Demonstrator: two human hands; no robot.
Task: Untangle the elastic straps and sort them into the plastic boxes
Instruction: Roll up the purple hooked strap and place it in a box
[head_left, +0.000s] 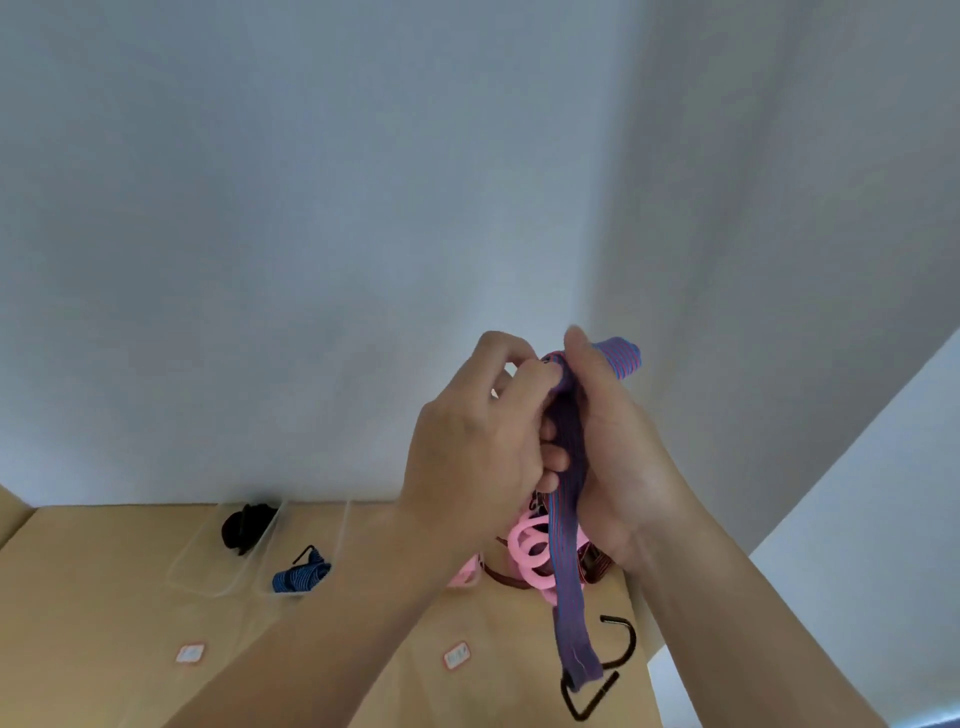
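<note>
Both of your hands are raised in front of the wall in the head view, closed around one purple strap (570, 525) with fine red and blue ribbing. Your left hand (467, 457) curls its fingers onto the strap's upper bunch, seemingly pinching a fold near the top, while your right hand (618, 452) wraps the band against its palm, a short flattened end poking out above the thumb. Holding it high looks deliberate: the free length hangs straight down, so its own weight draws it clear of the pile. At the bottom the woven band ends in a black wire hook (587, 696), bent into a triangle, and a second rounded black hook (623, 644) shows just beside it; you cannot tell whether that one belongs to the same strap. Behind the hanging band, on the tan table (104, 623), lies the remaining tangle (530, 551): smooth pink loops mixed with a brownish strap. To the left stand two clear plastic boxes, thin-walled and nearly invisible; the left box (208, 566) holds a black bundle (244, 527), the right box (332, 530) a coiled blue strap (298, 574) with a dark hook. Sorting seems partly done, with this purple strap not yet boxed.
</note>
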